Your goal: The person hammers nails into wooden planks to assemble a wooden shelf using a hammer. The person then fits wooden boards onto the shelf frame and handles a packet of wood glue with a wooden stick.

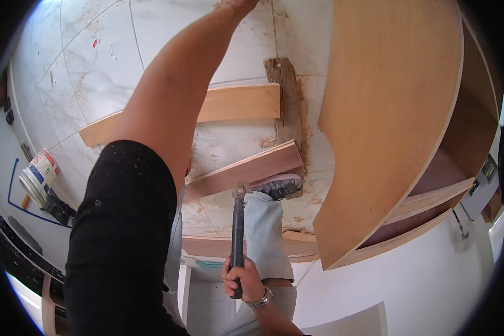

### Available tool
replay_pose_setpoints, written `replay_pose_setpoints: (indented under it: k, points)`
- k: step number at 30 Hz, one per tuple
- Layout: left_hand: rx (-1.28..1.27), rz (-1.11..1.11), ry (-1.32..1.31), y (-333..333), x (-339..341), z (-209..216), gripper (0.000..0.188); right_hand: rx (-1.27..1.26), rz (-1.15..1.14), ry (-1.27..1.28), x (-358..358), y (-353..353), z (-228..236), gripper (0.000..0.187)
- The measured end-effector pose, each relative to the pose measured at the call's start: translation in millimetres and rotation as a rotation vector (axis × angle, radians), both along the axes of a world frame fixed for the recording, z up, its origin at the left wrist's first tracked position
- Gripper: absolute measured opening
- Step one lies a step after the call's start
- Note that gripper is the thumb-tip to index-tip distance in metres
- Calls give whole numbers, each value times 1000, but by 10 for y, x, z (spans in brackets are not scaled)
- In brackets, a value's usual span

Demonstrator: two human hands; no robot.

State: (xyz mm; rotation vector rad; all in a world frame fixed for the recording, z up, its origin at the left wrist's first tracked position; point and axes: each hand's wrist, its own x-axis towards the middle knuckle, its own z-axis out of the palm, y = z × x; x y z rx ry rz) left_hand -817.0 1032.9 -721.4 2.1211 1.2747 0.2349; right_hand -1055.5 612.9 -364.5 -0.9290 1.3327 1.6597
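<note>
My right hand (244,279), a metal watch on its wrist, is wrapped round the lower part of a hammer's black handle. The hammer (238,235) stands head up, in front of my light trouser leg. Just beyond its head lies a reddish plywood strip (243,169), slanting up to the right, beside my dark shoe (283,186). My left arm stretches far forward across the view. Only a bit of my left hand (241,3) shows at the top edge; its fingers are cut off, so what it touches is hidden.
A weathered wood block (287,106) lies on the tiled floor under the end of a pale plywood strip (238,103). A large curved plywood cabinet (392,112) fills the right side. A white bucket (39,176) is at the left. Sawdust litters the tiles.
</note>
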Motion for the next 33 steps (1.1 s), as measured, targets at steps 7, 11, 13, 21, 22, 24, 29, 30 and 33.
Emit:
replay_pose_setpoints:
  k: [7,11,13,21,22,24,29,30,33]
  points:
    - [136,-194,332,226,-102,-339,22,193,24,-50,198,-36,-49,22]
    - [45,-227,332,60,-310,-631,36,193,51,-62,241,-132,-74,21]
    - [150,-176,260,271,-153,-517,36,183,57,25,314,-128,3,21]
    - [224,-345,437,582,30,-368,33,310,291,-169,465,-59,106,20]
    - [235,-343,402,693,-223,-364,31,341,314,-215,388,-57,95,19]
    - [-142,-289,180,280,-776,-300,24,293,311,-206,315,-132,19,19]
    - [-530,-459,322,-402,-1976,219,33,234,294,-218,276,-267,-73,21]
    - [-497,-549,324,-467,-2054,252,34,230,303,-227,299,-280,-80,20]
    - [-402,-748,357,-653,-2060,225,36,197,331,-248,388,-309,-44,19]
